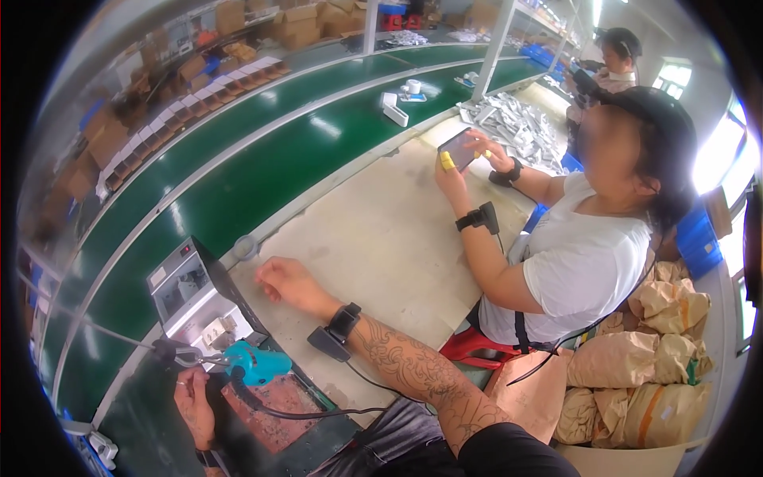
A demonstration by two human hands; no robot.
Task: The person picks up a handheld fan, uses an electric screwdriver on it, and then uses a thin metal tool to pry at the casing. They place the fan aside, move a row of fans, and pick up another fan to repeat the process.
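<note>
My left hand is at the lower left, with its fingers curled and the tips close together. No object shows between them. Just above those fingertips are a grey metal hook-like fitting and a teal handheld power tool with a black cable. Over the near left part of the pale table, my right hand is loosely closed; its finger insides are hidden. A black strap with a small box circles that wrist. Left of my right hand stands a grey box-shaped device with a small white part on it.
A reddish plate lies beneath the tool. A green conveyor runs along the far side, carrying white parts. At right, a co-worker holds a dark flat device. White pieces are heaped beyond; brown paper sacks fill a bin.
</note>
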